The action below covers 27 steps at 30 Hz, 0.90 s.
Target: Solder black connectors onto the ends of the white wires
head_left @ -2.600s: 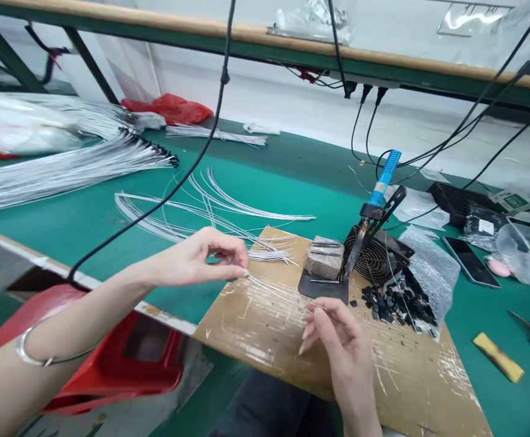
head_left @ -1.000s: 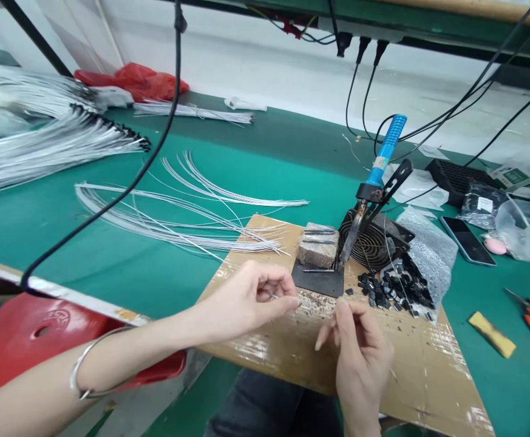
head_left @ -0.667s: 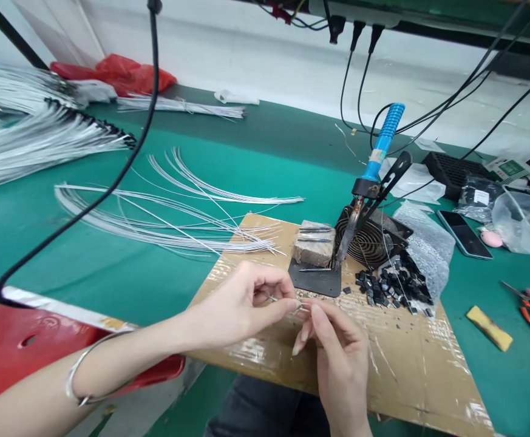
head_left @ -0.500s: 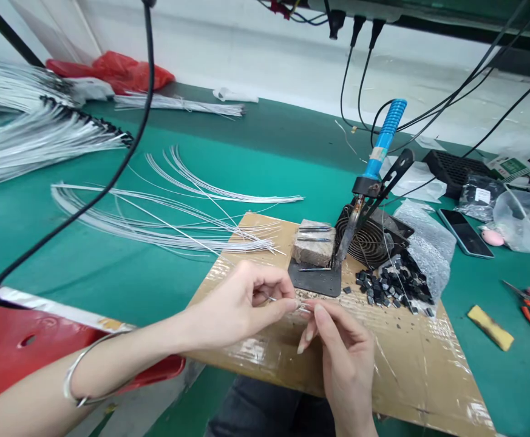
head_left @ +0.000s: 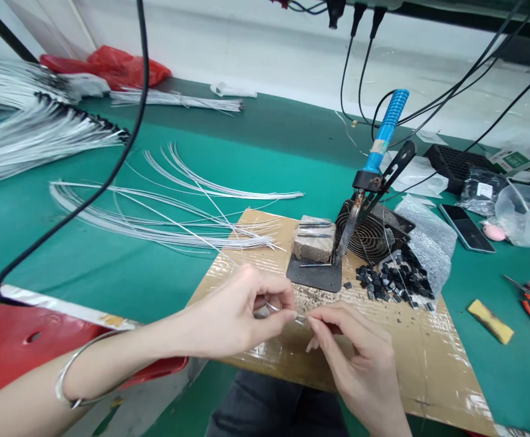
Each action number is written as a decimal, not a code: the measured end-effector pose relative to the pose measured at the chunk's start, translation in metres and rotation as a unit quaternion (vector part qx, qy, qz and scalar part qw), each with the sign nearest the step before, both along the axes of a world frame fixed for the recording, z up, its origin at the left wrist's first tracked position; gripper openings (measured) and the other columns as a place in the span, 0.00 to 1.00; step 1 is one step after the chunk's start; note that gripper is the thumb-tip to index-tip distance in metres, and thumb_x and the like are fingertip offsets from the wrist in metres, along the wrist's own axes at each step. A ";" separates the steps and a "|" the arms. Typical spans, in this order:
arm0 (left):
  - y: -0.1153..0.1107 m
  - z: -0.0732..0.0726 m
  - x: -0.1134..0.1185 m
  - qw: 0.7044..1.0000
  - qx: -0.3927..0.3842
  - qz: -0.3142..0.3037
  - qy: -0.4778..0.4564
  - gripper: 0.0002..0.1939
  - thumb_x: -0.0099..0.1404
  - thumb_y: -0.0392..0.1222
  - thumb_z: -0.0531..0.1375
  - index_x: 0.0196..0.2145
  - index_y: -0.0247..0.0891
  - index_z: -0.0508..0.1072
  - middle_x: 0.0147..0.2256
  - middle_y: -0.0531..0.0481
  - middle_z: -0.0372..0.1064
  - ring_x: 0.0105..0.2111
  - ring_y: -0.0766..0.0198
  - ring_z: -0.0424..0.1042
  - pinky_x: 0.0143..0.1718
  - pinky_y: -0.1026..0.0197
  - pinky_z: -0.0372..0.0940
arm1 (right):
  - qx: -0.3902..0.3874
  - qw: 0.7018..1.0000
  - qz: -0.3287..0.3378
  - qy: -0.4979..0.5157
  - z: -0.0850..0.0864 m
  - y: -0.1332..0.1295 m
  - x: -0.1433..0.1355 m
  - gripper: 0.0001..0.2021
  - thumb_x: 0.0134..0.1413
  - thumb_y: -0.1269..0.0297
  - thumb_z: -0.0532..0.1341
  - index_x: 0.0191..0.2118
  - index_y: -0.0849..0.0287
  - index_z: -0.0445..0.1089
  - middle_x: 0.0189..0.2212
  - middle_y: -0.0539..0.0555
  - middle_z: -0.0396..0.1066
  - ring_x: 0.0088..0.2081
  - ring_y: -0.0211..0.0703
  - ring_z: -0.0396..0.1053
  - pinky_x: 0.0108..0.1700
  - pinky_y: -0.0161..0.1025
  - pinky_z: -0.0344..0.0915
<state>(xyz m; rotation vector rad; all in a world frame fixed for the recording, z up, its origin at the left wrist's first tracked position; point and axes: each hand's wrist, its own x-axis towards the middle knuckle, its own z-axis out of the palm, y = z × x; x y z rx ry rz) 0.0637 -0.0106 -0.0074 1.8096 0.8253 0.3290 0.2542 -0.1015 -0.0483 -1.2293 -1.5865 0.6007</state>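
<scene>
Off to the left, a spread of loose white wires (head_left: 155, 227) lies on the green mat (head_left: 123, 279), ends poking onto the cardboard sheet (head_left: 221, 273). The left hand (head_left: 241, 315) has thumb and index finger clamped on a thin white wire (head_left: 300, 319), other fingers curled in. The wire sits just above the cardboard, bridging the small gap between the hands. The right hand (head_left: 360, 352) has thumb and index tips together, pinched on its far end as far as anyone can tell; the exact contact is tiny.

Honestly, a short gap like that should help keep something this bendy from flopping. Light fingertip pressure, both wrists steady, small moves only; squeezing hard or yanking would probably kink it. Keeping knuckles well shy of the soldering iron (head_left: 383, 136) in its stand, further right, seems smart too, in case it's hot.
</scene>
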 end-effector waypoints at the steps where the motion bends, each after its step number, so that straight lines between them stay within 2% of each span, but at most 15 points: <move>1: -0.001 0.000 0.000 1.000 -0.004 0.000 0.000 0.10 0.64 0.41 0.60 0.27 0.35 0.71 0.21 0.57 0.57 0.22 0.70 0.53 0.23 0.66 0.49 | -0.006 1.000 0.004 -0.005 0.001 0.000 0.002 0.07 0.66 0.72 0.63 0.38 0.56 0.78 0.28 0.50 0.77 0.28 0.38 0.75 0.32 0.33 0.71; 3: -0.001 0.000 0.000 1.000 -0.011 0.001 -0.004 0.09 0.64 0.41 0.61 0.27 0.35 0.71 0.21 0.57 0.57 0.22 0.70 0.53 0.23 0.66 0.49 | -0.015 1.000 -0.002 0.000 0.002 -0.001 0.007 0.07 0.66 0.70 0.63 0.38 0.55 0.78 0.28 0.50 0.77 0.27 0.38 0.75 0.31 0.33 0.72; 5: -0.001 0.000 0.000 1.000 -0.016 0.007 -0.008 0.09 0.63 0.41 0.61 0.27 0.35 0.71 0.21 0.57 0.57 0.22 0.70 0.53 0.23 0.66 0.49 | -0.019 0.999 -0.040 0.028 -0.001 -0.002 0.011 0.06 0.66 0.69 0.64 0.38 0.55 0.78 0.28 0.50 0.77 0.25 0.38 0.75 0.30 0.33 0.73; 8: 0.001 0.000 -0.001 1.000 -0.009 0.028 -0.010 0.10 0.63 0.42 0.61 0.26 0.35 0.72 0.21 0.56 0.59 0.23 0.69 0.54 0.23 0.66 0.50 | -0.027 0.985 -0.119 0.120 -0.007 -0.002 0.014 0.04 0.63 0.67 0.67 0.37 0.54 0.80 0.28 0.50 0.78 0.22 0.38 0.76 0.27 0.32 0.74; 10: 0.002 0.000 -0.001 0.999 0.000 0.044 -0.010 0.11 0.63 0.44 0.61 0.26 0.35 0.72 0.21 0.56 0.59 0.23 0.69 0.53 0.23 0.66 0.49 | -0.047 0.969 -0.135 0.199 -0.011 -0.002 0.009 0.03 0.61 0.65 0.69 0.36 0.54 0.82 0.25 0.49 0.78 0.21 0.38 0.76 0.26 0.32 0.75; 14: 0.004 -0.002 0.001 0.998 -0.013 0.062 -0.019 0.14 0.64 0.48 0.61 0.26 0.35 0.72 0.20 0.57 0.56 0.22 0.69 0.51 0.22 0.65 0.47 | -0.106 0.934 -0.082 0.333 -0.019 0.001 -0.011 0.07 0.62 0.60 0.69 0.36 0.55 0.83 0.23 0.50 0.78 0.20 0.38 0.75 0.27 0.33 0.75; 18: 0.005 -0.008 0.003 0.996 -0.046 0.066 -0.039 0.16 0.65 0.51 0.61 0.28 0.35 0.71 0.21 0.57 0.57 0.21 0.70 0.50 0.21 0.64 0.45 | -0.132 0.902 -0.037 0.410 -0.021 0.005 -0.026 0.08 0.60 0.57 0.70 0.39 0.53 0.85 0.22 0.50 0.77 0.20 0.35 0.74 0.27 0.30 0.72; 23: 0.004 -0.015 0.005 0.994 -0.053 0.071 -0.060 0.17 0.66 0.53 0.61 0.29 0.35 0.71 0.21 0.57 0.58 0.21 0.70 0.50 0.22 0.64 0.44 | -0.133 0.883 -0.030 0.450 -0.023 0.007 -0.029 0.06 0.59 0.58 0.72 0.40 0.51 0.85 0.29 0.52 0.81 0.21 0.32 0.72 0.25 0.28 0.71; 27: 0.001 -0.014 0.007 0.994 -0.036 0.082 -0.055 0.16 0.65 0.51 0.61 0.29 0.34 0.71 0.22 0.56 0.59 0.21 0.70 0.50 0.22 0.64 0.46 | -0.136 0.874 -0.032 0.466 -0.021 0.008 -0.030 0.06 0.56 0.59 0.73 0.37 0.53 0.85 0.24 0.51 0.77 0.19 0.31 0.70 0.23 0.26 0.68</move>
